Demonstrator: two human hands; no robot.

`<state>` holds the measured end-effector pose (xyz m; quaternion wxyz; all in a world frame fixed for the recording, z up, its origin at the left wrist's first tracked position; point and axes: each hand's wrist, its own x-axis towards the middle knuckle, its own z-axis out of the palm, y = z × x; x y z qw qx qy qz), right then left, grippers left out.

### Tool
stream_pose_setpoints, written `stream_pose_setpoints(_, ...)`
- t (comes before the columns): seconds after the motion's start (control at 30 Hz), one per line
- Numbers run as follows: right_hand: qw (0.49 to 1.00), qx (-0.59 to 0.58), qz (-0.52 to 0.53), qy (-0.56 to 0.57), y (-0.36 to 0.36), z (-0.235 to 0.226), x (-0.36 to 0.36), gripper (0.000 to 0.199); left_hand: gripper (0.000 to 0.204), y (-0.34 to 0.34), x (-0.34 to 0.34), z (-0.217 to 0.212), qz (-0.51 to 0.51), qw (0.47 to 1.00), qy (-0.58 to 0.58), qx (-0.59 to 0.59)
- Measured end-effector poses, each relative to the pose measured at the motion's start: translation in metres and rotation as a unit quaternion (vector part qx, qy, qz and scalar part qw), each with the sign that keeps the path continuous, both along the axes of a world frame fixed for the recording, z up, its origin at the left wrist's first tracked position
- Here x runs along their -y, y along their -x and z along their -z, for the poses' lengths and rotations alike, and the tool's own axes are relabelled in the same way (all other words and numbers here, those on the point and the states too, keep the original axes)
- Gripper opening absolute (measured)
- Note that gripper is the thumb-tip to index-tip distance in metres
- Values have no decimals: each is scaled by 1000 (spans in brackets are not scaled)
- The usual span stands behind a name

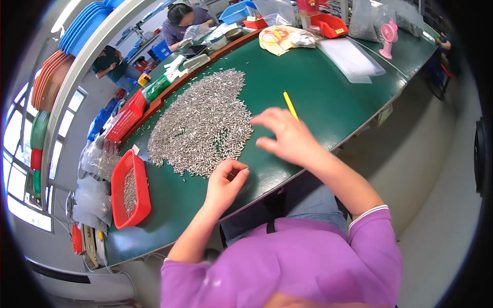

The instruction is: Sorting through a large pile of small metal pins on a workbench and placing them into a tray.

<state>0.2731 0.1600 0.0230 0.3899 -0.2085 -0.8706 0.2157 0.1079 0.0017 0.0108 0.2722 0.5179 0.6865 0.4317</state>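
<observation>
A wide heap of small silvery metal pins (200,123) is spread over the green tabletop. At the heap's near edge, my left hand (224,185) is closed with thumb and forefinger together. A tiny grey glint shows at its fingertips, too small to name. My right hand (287,136) hovers just right of the heap, fingers and thumb apart, with nothing seen in it. Beyond that hand lies a yellow pen-like tool (290,105). To the left of the heap, a red plastic basket (117,192) holds more of the small metal pieces.
A brown raised edge (185,77) runs along the table's far side. Clear plastic sheets (352,59), a patterned cloth (287,40), a red bin (328,25) and a pink fan (389,38) stand farther back. Across the table sits another person (179,25). Filled plastic bags (97,159) lie at far left.
</observation>
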Motion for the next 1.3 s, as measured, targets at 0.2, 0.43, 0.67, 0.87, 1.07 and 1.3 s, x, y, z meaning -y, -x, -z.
stream_pose_setpoints(0.2, 964, 152, 216, -6, -10, 22, -61, 46, 8, -33, -9, 6, 11, 957, -68, -283)
stream_pose_setpoints(0.43, 977, 47, 206, 8, -47, 23, -38, 37, 10, -33, -12, 10, 13, 953, -77, -294)
stream_pose_setpoints(0.67, 846, -76, -103, 518, -112, 36, 74, 47, 9, -31, -7, 13, 15, 955, -73, -288)
stream_pose_setpoints(0.87, 915, -16, -62, 398, -106, 54, 111, 54, 8, -39, -9, 10, -1, 967, -48, -250)
stream_pose_setpoints(1.07, 946, 68, -49, 314, -86, 48, 110, 58, 8, -40, -9, 8, -8, 981, -33, -189)
stream_pose_setpoints(1.3, 978, 65, -33, 195, -74, 46, 111, 58, 9, -38, -8, 11, -5, 981, -54, -189)
